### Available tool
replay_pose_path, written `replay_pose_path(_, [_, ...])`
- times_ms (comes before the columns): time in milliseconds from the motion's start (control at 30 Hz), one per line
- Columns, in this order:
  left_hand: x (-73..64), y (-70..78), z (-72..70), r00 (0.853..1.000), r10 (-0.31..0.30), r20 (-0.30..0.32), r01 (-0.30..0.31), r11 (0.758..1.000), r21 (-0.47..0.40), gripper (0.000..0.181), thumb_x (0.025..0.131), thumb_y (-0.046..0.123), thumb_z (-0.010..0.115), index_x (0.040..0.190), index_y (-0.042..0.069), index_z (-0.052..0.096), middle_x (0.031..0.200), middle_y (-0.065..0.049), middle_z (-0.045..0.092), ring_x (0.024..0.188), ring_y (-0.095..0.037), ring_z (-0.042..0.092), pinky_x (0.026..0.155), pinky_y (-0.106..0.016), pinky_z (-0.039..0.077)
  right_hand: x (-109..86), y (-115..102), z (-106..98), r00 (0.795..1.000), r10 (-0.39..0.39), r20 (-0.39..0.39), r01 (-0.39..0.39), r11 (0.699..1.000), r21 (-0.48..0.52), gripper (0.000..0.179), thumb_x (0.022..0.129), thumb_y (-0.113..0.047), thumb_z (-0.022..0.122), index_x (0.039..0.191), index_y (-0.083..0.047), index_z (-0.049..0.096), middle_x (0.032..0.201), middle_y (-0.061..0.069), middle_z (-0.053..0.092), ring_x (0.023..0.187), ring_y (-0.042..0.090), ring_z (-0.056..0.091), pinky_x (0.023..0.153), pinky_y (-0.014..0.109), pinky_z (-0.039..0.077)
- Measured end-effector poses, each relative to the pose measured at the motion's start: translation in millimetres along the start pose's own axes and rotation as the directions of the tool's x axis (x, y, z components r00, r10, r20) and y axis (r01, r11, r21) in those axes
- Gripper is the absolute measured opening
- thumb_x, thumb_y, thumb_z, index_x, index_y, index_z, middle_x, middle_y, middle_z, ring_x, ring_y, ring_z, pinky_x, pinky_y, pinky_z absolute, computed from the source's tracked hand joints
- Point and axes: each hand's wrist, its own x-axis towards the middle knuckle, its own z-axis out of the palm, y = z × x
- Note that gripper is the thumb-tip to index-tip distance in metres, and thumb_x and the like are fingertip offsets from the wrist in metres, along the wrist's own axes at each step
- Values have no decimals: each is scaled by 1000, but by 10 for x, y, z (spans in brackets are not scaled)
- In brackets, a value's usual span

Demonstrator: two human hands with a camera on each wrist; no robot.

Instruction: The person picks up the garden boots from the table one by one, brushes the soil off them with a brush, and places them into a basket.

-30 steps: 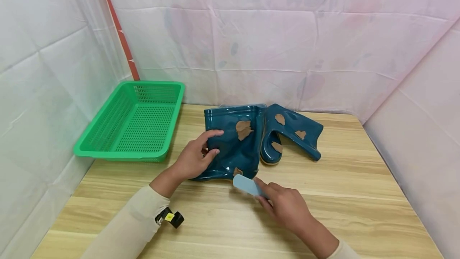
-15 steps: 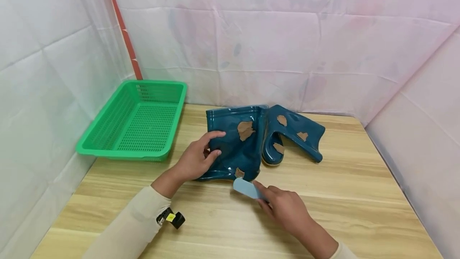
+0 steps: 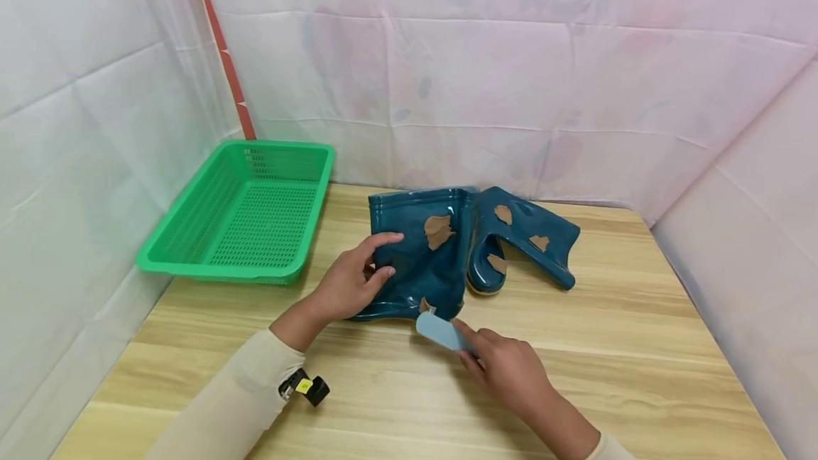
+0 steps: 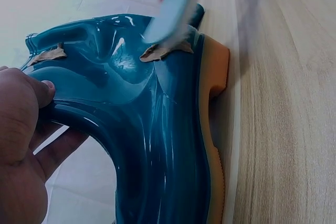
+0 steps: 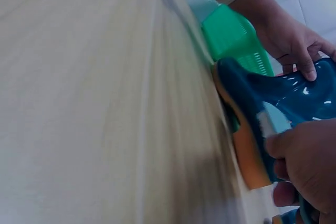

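Note:
A dark teal rain boot (image 3: 415, 272) with an orange-tan sole (image 4: 214, 69) stands on the wooden table, brown mud-like patches (image 3: 437, 231) on its side. The left hand (image 3: 348, 279) grips its shaft at the front, thumb on one side and fingers on the other. In the right hand (image 3: 511, 375) is a light blue brush (image 3: 441, 332). Its pale bristles, blurred in the left wrist view, meet a brown patch (image 4: 165, 51) low on the boot near the heel. The right hand covers the brush's handle end.
A second teal boot (image 3: 533, 222) with several brown patches lies folded over just right of the first. At the back left sits a green plastic basket (image 3: 217, 274). White cloth walls (image 3: 473, 84) enclose the table (image 3: 613, 375) behind and at both sides.
The brush has shifted slightly up over the lower brown patch and hides more of it than half a second ago. The left hand keeps its hold; the head view drifts a little.

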Motion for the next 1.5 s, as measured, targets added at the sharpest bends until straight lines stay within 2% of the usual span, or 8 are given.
replay_pose_path(167, [13, -2, -3, 1000, 11, -2, -11, 1000, -3, 59, 99, 6, 69, 151, 22, 46, 72, 8, 51, 62, -10, 47, 58, -31, 46, -31, 22, -8, 998, -53, -25, 53, 999, 9, 50, 88, -27, 83, 135, -13, 69, 82, -6, 67, 60, 0, 52, 53, 21, 47])
replay_pose_path(367, [2, 11, -3, 1000, 7, -8, -7, 1000, -2, 59, 99, 5, 69, 151, 21, 46, 76, 6, 55, 63, -10, 48, 58, -31, 46, 29, 16, -60, 992, 36, -123, -30, 998, 47, 53, 89, -24, 83, 138, -14, 67, 80, -8, 64, 58, 0, 42, 49, 19, 38])
replay_pose_path(633, [1, 10, 20, 1000, 15, 1, -15, 1000, -16, 59, 99, 6, 69, 151, 22, 46, 82, 5, 57, 64, -10, 49, 60, -30, 48, -41, 12, -1, 1000, 7, 7, -7, 1000, 14, 51, 90, -28, 82, 137, -14, 68, 84, -6, 68, 60, 0, 51, 55, 23, 48])
replay_pose_path(767, [0, 6, 17, 1000, 19, -3, -19, 1000, -17, 58, 99, 7, 68, 151, 22, 46, 80, 6, 55, 63, -10, 48, 59, -30, 47, -38, 17, -34, 999, -19, -35, 20, 999, 29, 51, 88, -27, 83, 135, -13, 69, 83, -6, 68, 60, -1, 49, 53, 21, 46])
replay_pose_path(933, [-14, -1, 17, 1000, 9, -3, -9, 1000, -18, 58, 99, 6, 68, 150, 22, 46, 83, 5, 57, 64, -10, 49, 60, -30, 48, 15, 17, -82, 994, 44, -103, -39, 998, 47, 54, 88, -25, 84, 139, -15, 67, 82, -8, 65, 58, -1, 44, 51, 20, 40])
replay_pose_path(1200, [-12, 18, 26, 1000, 2, 9, -1, 1000, -26, 57, 100, 7, 67, 151, 22, 46, 81, 7, 55, 66, -10, 50, 61, -30, 49, -32, 12, -5, 1000, 12, 11, -12, 1000, 16, 51, 90, -27, 82, 137, -15, 68, 86, -5, 70, 62, 0, 53, 56, 23, 49])
replay_pose_path(1367, [-20, 13, 23, 1000, 2, 2, -2, 1000, -31, 57, 100, 7, 67, 151, 22, 46, 79, 6, 54, 64, -10, 50, 60, -30, 48, -32, 20, -25, 999, -30, -30, 31, 999, 24, 51, 88, -26, 83, 136, -14, 68, 84, -6, 68, 60, 0, 51, 53, 21, 47])
replay_pose_path(1500, [-27, 7, 31, 1000, -13, 3, 13, 999, -30, 58, 100, 7, 68, 151, 23, 46, 87, 4, 60, 66, -10, 51, 61, -30, 49, -3, 16, -74, 997, 27, -76, -23, 998, 51, 53, 89, -25, 83, 138, -14, 67, 80, -9, 63, 58, -1, 42, 50, 20, 39])
